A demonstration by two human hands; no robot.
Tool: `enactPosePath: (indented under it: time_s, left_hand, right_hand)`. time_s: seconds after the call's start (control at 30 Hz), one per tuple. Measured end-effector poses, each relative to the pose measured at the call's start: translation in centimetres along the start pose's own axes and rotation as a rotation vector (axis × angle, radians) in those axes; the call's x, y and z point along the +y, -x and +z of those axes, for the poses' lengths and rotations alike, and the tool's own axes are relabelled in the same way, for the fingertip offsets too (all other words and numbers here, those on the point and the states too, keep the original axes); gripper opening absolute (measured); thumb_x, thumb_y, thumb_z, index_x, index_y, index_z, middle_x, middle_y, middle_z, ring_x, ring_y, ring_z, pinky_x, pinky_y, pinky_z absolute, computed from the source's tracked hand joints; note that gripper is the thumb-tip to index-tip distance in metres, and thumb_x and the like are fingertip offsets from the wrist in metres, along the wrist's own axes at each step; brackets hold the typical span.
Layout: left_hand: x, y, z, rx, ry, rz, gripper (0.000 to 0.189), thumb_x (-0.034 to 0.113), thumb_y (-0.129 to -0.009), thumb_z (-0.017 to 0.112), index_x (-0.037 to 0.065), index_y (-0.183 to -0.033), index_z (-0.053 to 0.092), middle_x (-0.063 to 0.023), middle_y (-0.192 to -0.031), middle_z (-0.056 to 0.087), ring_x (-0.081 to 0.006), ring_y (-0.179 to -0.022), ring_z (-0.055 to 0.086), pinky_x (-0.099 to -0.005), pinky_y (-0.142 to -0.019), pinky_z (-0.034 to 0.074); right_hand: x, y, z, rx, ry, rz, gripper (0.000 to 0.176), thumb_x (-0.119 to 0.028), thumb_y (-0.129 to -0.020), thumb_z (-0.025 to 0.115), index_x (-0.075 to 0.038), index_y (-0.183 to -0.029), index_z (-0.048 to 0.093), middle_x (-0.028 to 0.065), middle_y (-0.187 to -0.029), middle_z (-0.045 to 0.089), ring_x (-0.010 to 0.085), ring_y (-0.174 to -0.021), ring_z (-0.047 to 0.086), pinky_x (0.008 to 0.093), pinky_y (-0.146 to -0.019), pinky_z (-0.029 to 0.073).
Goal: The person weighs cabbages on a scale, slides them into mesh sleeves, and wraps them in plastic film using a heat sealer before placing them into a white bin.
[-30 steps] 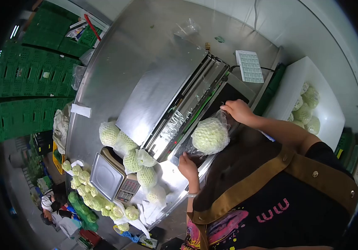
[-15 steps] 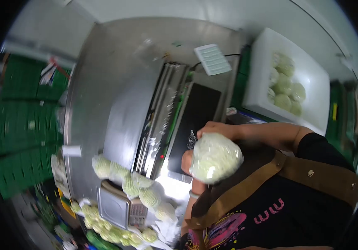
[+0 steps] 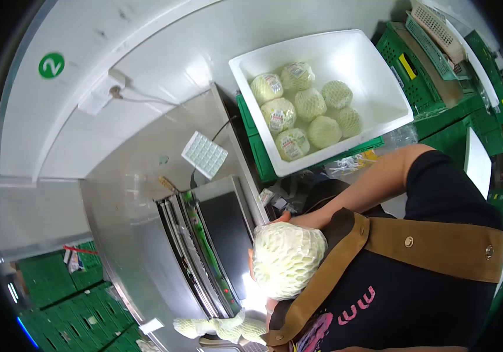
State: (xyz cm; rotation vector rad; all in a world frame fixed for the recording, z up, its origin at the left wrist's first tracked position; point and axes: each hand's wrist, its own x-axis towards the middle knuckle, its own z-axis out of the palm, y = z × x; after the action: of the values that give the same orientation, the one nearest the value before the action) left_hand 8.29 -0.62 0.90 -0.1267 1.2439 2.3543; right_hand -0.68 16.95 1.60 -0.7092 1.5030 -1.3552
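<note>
A round fruit (image 3: 289, 258) in a white foam net and clear film is held close to my chest. My right hand (image 3: 284, 219) is closed around its upper side, with the fingers partly hidden behind it. My left hand (image 3: 251, 264) shows only as a strip of fingers at the fruit's far edge; the fruit and apron strap cover the rest, and it appears to support the fruit from below. Just beyond my hands lies a film-wrapping machine (image 3: 204, 252) with a black plate (image 3: 226, 226). Several netted fruits (image 3: 222, 328) rest at its near end.
A white foam box (image 3: 374, 70) with several netted, labelled fruits (image 3: 310, 104) stands at the upper right on a green crate (image 3: 254, 141). A sheet of labels (image 3: 204, 154) lies on the steel table (image 3: 128, 193). Stacked green crates (image 3: 75, 311) stand at the lower left.
My view has swung toward the foam box, bringing it further into sight. My hands, earlier at the fruit's gathered film, now hold around its body, and the fruit has turned to show its netting.
</note>
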Motion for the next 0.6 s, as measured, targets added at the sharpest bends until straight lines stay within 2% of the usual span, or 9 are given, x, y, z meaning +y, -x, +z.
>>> enactPosePath:
  time_s: [0.07, 0.1, 0.17, 0.23, 0.37, 0.4, 0.43, 0.5, 0.6]
  left_hand:
    - [0.2, -2.1, 0.7, -0.038, 0.119, -0.071, 0.045, 0.034, -0.094, 0.046, 0.0, -0.123, 0.051, -0.0194, -0.12, 0.058, -0.0317, -0.104, 0.061, -0.0433, -0.087, 0.05]
    - [0.1, -3.3, 1.2, -0.042, 0.173, -0.099, 0.046, 0.035, -0.094, 0.045, 0.0, -0.124, 0.05, -0.0195, -0.121, 0.058, -0.0318, -0.105, 0.061, -0.0435, -0.088, 0.049]
    - [-0.5, -6.7, 2.0, -0.038, 0.266, -0.133, 0.048, 0.036, -0.096, 0.042, 0.0, -0.127, 0.049, -0.0196, -0.124, 0.057, -0.0321, -0.107, 0.06, -0.0439, -0.091, 0.049]
    - [-2.0, -11.1, 3.0, -0.025, 0.361, -0.143, 0.05, 0.036, -0.097, 0.04, 0.0, -0.129, 0.047, -0.0198, -0.126, 0.055, -0.0324, -0.11, 0.059, -0.0443, -0.093, 0.048]
    - [-3.4, -22.7, 6.2, -0.052, 0.519, -0.092, 0.053, 0.038, -0.099, 0.036, -0.001, -0.135, 0.044, -0.0201, -0.131, 0.053, -0.0329, -0.115, 0.057, -0.0451, -0.098, 0.047]
    - [-0.9, -25.9, 9.9, -0.078, -0.025, 0.011, 0.05, 0.032, -0.099, 0.04, 0.001, -0.138, 0.041, -0.0183, -0.134, 0.051, -0.0301, -0.119, 0.055, -0.042, -0.098, 0.048]
    - [-0.4, -29.3, 12.7, 0.077, 0.001, -0.04, 0.042, 0.022, -0.099, 0.039, 0.002, -0.136, 0.041, -0.017, -0.128, 0.053, -0.0268, -0.115, 0.055, -0.039, -0.098, 0.046]
    - [-2.5, -35.8, 14.4, 0.067, -0.526, 0.389, 0.037, 0.009, -0.096, 0.048, 0.004, -0.133, 0.045, -0.016, -0.129, 0.049, -0.0245, -0.123, 0.047, -0.0374, -0.101, 0.04]
    - [-8.3, -44.4, 13.7, -0.443, -1.502, 0.466, 0.041, 0.015, -0.089, 0.06, 0.009, -0.129, 0.054, -0.017, -0.14, 0.044, -0.0358, -0.129, 0.041, -0.0457, -0.106, 0.035]
  right_hand:
    - [-1.1, 2.5, -4.4, 0.042, 0.259, 0.267, 0.038, -0.033, -0.088, 0.062, -0.002, -0.11, 0.065, 0.0141, -0.1, 0.067, 0.0225, -0.096, 0.064, 0.0369, -0.082, 0.048]
    - [0.5, 3.7, -7.9, 0.026, 0.229, 0.182, 0.053, -0.039, -0.091, 0.057, -0.002, -0.129, 0.053, 0.0156, -0.125, 0.057, 0.0221, -0.117, 0.053, 0.0365, -0.098, 0.042]
    - [-1.4, 8.0, -10.6, 0.407, -0.211, -0.154, 0.062, -0.035, -0.086, 0.067, -0.002, -0.134, 0.046, 0.0182, -0.133, 0.049, 0.0288, -0.126, 0.047, 0.0401, -0.105, 0.037]
    - [-3.6, 10.5, -11.4, 0.465, 0.209, -0.496, 0.087, -0.039, -0.075, 0.077, -0.003, -0.142, 0.036, 0.0179, -0.139, 0.044, 0.0279, -0.132, 0.04, 0.0383, -0.108, 0.032]
    - [-2.0, 14.2, -17.2, 0.786, 0.195, -0.412, 0.101, -0.037, -0.065, 0.085, -0.004, -0.144, 0.031, 0.0152, -0.138, 0.045, 0.0289, -0.13, 0.042, 0.039, -0.109, 0.032]
    - [-1.0, 16.1, -19.4, 0.823, 0.092, -0.345, 0.101, -0.036, -0.065, 0.084, -0.003, -0.144, 0.031, 0.0146, -0.138, 0.045, 0.0287, -0.129, 0.043, 0.0388, -0.109, 0.033]
    - [1.5, 17.3, -21.2, 0.905, -0.12, -0.333, 0.095, -0.032, -0.069, 0.081, -0.003, -0.144, 0.03, 0.0136, -0.137, 0.046, 0.0272, -0.127, 0.045, 0.0385, -0.108, 0.035]
    - [4.3, 19.5, -24.7, 1.043, -0.573, -0.368, 0.082, -0.024, -0.078, 0.073, -0.003, -0.144, 0.03, 0.0123, -0.135, 0.048, 0.0241, -0.125, 0.047, 0.0378, -0.106, 0.038]
    - [7.1, 22.1, -31.2, 1.367, -0.716, -0.322, 0.069, -0.019, -0.084, 0.067, -0.004, -0.142, 0.032, 0.0118, -0.131, 0.05, 0.0211, -0.12, 0.051, 0.0384, -0.102, 0.043]
